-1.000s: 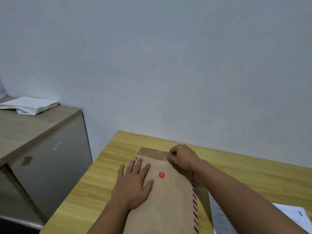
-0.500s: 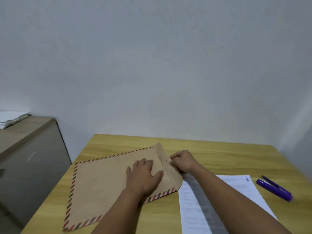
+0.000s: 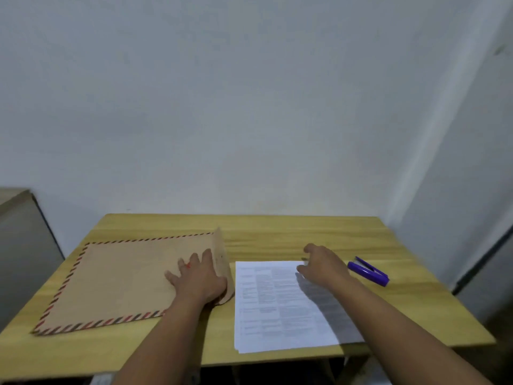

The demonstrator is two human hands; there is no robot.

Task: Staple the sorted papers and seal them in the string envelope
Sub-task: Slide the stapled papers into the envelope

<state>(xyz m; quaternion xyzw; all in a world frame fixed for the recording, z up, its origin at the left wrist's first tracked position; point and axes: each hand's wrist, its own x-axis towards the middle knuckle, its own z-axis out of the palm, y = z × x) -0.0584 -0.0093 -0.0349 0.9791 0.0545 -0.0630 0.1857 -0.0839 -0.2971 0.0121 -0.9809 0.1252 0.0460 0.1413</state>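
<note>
A brown string envelope (image 3: 116, 282) with a red-and-blue striped border lies flat on the left half of the wooden table (image 3: 277, 232). Its flap stands raised at its right end. My left hand (image 3: 200, 276) presses flat on the envelope beside the flap, fingers spread, a red closure disc showing between them. A stack of printed white papers (image 3: 274, 307) lies to the right of the envelope. My right hand (image 3: 322, 263) hovers over the papers' far right corner, fingers loosely curled, holding nothing. A purple stapler (image 3: 367, 270) lies just right of that hand.
A grey cabinet (image 3: 19, 245) stands to the left of the table. A pale wall runs behind the table, and a dark-edged panel stands at the far right. The papers' near edge reaches the table's front edge.
My right hand has let go of the envelope flap and moved right over the papers toward the stapler. The view has swung right. My left hand stays on the envelope.
</note>
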